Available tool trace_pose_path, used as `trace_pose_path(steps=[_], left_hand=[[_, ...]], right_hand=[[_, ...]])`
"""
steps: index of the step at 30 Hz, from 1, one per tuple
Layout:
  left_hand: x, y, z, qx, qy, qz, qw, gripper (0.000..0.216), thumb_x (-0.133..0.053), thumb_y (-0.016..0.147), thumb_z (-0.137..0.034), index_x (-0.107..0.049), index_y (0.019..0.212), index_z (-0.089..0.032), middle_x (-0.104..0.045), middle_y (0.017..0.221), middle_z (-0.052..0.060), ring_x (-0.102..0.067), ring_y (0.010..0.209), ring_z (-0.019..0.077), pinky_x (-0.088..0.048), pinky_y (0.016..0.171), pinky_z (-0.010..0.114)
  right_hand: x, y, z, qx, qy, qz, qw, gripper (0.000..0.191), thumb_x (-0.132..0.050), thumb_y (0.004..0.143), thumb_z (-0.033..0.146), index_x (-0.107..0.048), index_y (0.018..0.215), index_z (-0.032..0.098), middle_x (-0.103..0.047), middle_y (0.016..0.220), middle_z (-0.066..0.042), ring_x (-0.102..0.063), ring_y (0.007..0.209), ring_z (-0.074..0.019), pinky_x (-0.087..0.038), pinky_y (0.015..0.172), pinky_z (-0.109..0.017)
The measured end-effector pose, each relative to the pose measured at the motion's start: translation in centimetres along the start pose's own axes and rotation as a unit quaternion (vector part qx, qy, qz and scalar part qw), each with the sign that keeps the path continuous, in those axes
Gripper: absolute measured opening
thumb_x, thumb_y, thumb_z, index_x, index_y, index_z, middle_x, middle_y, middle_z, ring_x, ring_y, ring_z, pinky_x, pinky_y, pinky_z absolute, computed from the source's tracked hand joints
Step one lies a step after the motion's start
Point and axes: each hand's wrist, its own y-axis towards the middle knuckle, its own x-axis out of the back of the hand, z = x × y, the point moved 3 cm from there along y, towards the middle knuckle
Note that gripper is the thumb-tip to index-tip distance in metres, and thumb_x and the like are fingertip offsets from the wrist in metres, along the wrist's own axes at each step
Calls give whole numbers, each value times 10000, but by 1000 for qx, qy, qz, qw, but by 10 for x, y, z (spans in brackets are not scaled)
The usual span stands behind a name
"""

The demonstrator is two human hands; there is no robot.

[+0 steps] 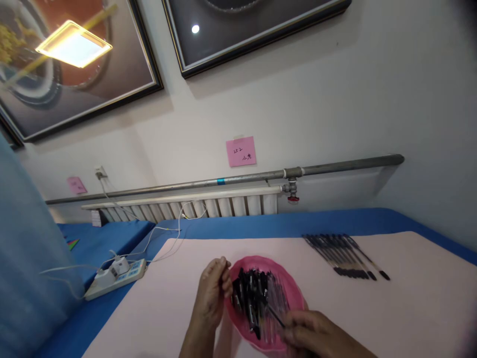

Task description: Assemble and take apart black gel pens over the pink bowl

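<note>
A pink bowl [296,293] with a scalloped rim sits on the pale pink sheet in front of me. Inside it lie black pen parts [250,293] and clear plastic tubes [278,298]. At the bowl's left rim, my left hand [213,293] is closed with curled fingers; what they hold, if anything, is hidden. My right hand [315,330] reaches over the lower right rim, pinching a thin dark pen-like stick [275,315] that points into the bowl. Motion blurs its fingertips. Beyond, on the right, several slim pens [345,256] with black ends lie side by side.
The pink sheet [149,313] covers a blue table [238,226]. A white power strip [117,281] with plugs and cables lies at the left, near a light blue curtain [30,258]. Behind are a radiator [223,205], a metal pipe [253,177] and a wall with framed pictures.
</note>
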Motion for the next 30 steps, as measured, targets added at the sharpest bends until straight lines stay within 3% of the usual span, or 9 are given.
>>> trace_pose_path(steps=[5,11,16,19,23,27,30], left_hand=[[14,4,6,-4,150,-42,988,382,-693,632,-452,-451,502,-186,-349,425,-80,-282,425,79,-151,453,233],[12,3,8,-24,219,-50,974,361,-638,690,-435,-495,472,-185,-425,448,-46,-339,479,106,-171,488,244],[-5,-4,6,17,170,8,985,360,-513,750,-516,-552,645,-174,-442,501,-51,-316,399,82,-194,420,229],[-25,-15,9,66,80,85,991,384,-571,711,-537,-575,748,-155,-451,511,-56,-291,367,56,-175,385,211],[-48,-30,14,149,-65,188,969,420,-684,656,-499,-592,846,-136,-392,485,-89,-216,349,19,-123,358,185],[-54,-32,16,160,-110,171,966,406,-751,604,-455,-584,779,-130,-339,451,-109,-190,348,6,-106,345,172],[-56,-30,19,139,-106,142,974,388,-770,577,-446,-544,673,-146,-279,409,-125,-169,337,7,-94,332,175]], right_hand=[[11,-9,24,51,7,-49,997,248,-570,688,390,-492,593,175,-417,488,63,-343,389,-51,-225,369,-187],[14,-4,17,57,-30,-73,995,226,-614,678,382,-540,644,171,-344,440,94,-270,379,-43,-170,386,-195],[12,1,11,45,-35,-59,997,254,-601,674,418,-500,632,188,-340,395,102,-243,341,-43,-138,385,-208],[6,-3,14,66,-35,-55,996,231,-549,719,370,-471,599,189,-372,409,89,-273,346,-42,-151,388,-204],[-3,-7,11,43,-41,-24,998,236,-529,706,373,-458,572,193,-359,386,90,-267,327,-46,-144,379,-207],[-3,-4,8,54,-48,-3,997,220,-492,723,372,-453,598,196,-372,404,84,-272,344,-56,-158,394,-206],[1,-1,9,82,-103,-31,991,168,-536,688,309,-450,603,191,-397,472,73,-327,427,-68,-218,432,-203]])
